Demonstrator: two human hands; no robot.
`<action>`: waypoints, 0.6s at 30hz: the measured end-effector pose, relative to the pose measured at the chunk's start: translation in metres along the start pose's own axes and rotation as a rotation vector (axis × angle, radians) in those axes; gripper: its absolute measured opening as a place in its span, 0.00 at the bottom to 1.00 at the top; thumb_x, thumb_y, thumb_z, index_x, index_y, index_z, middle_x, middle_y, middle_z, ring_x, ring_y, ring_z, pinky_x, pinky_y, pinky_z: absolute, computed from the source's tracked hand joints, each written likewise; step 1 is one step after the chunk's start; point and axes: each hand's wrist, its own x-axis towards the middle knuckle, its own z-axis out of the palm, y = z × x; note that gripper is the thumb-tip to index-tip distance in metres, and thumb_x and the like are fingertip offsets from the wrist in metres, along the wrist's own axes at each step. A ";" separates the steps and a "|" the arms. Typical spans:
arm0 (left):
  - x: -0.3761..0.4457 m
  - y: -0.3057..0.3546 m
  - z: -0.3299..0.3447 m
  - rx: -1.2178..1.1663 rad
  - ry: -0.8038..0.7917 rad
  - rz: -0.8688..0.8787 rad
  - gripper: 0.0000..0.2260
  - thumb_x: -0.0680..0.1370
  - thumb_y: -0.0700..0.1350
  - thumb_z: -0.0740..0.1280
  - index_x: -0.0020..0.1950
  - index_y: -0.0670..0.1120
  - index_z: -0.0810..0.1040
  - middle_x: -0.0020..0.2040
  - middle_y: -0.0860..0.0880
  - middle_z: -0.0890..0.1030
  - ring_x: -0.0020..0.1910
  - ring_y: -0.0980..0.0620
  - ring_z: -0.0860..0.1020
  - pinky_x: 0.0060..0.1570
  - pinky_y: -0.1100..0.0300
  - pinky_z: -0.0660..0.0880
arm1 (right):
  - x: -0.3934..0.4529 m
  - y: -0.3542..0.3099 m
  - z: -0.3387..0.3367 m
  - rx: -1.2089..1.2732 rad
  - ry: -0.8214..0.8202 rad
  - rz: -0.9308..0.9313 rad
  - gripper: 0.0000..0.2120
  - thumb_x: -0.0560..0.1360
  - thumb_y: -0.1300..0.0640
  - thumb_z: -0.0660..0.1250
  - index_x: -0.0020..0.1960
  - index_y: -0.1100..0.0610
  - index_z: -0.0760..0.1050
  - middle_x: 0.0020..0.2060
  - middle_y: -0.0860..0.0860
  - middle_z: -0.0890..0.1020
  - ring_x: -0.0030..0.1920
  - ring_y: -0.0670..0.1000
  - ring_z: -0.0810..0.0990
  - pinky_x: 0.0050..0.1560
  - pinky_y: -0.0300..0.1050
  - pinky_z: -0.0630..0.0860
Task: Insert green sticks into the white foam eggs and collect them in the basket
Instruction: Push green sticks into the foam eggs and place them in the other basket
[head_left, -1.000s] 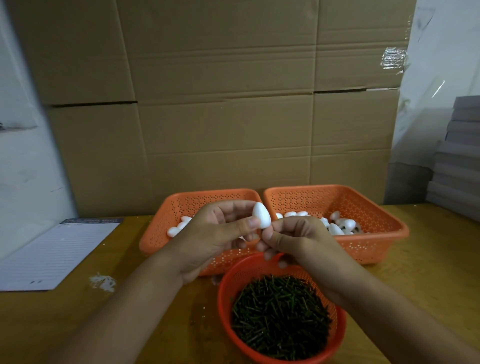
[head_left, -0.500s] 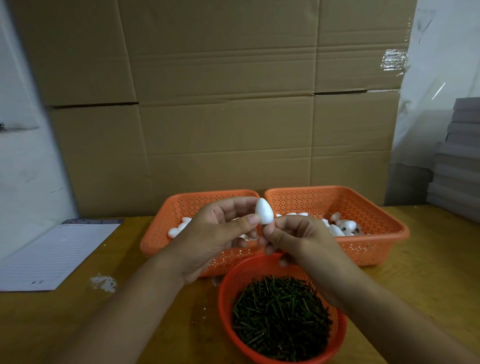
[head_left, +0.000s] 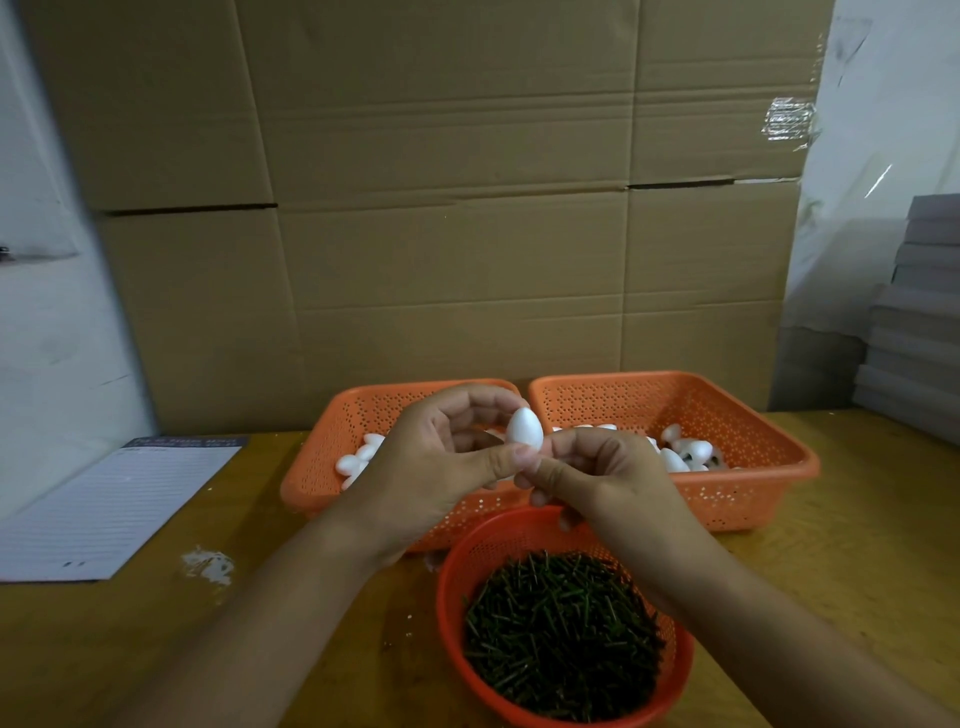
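Head view: both hands are meeting above the wooden table (head_left: 857, 561). The left hand (head_left: 436, 467) is pinching a white foam egg (head_left: 524, 427) between thumb and curled fingers, pointed end up. The right hand (head_left: 597, 478) is sitting just beside it, fingers curled under the egg's base; what they are pinching cannot be told. Below, a round orange basket (head_left: 457, 587) is holding short green sticks (head_left: 561, 634). Behind the hands, two rectangular orange perforated baskets, left (head_left: 322, 467) and right (head_left: 753, 493), are holding more white eggs.

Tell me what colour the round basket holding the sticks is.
Orange-red; the round basket shows best in the head view, the only one here.
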 end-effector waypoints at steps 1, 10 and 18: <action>0.000 0.000 0.000 -0.004 0.000 0.000 0.14 0.69 0.43 0.76 0.54 0.47 0.81 0.48 0.50 0.85 0.41 0.53 0.83 0.39 0.64 0.77 | 0.000 0.000 0.000 0.005 -0.004 -0.004 0.06 0.77 0.59 0.71 0.44 0.60 0.83 0.30 0.48 0.83 0.31 0.42 0.78 0.30 0.36 0.72; 0.000 -0.005 0.013 -0.235 0.024 -0.054 0.18 0.67 0.47 0.77 0.56 0.48 0.82 0.46 0.48 0.85 0.38 0.54 0.80 0.37 0.64 0.75 | -0.001 -0.005 -0.002 0.081 -0.003 0.001 0.06 0.78 0.62 0.69 0.46 0.65 0.82 0.29 0.48 0.82 0.29 0.41 0.77 0.29 0.34 0.71; -0.001 -0.004 0.010 -0.138 0.042 -0.053 0.14 0.68 0.48 0.78 0.53 0.53 0.84 0.48 0.50 0.85 0.37 0.56 0.81 0.36 0.65 0.75 | -0.001 -0.006 -0.002 -0.001 0.061 -0.024 0.05 0.77 0.61 0.70 0.46 0.61 0.84 0.30 0.51 0.83 0.30 0.44 0.78 0.29 0.37 0.72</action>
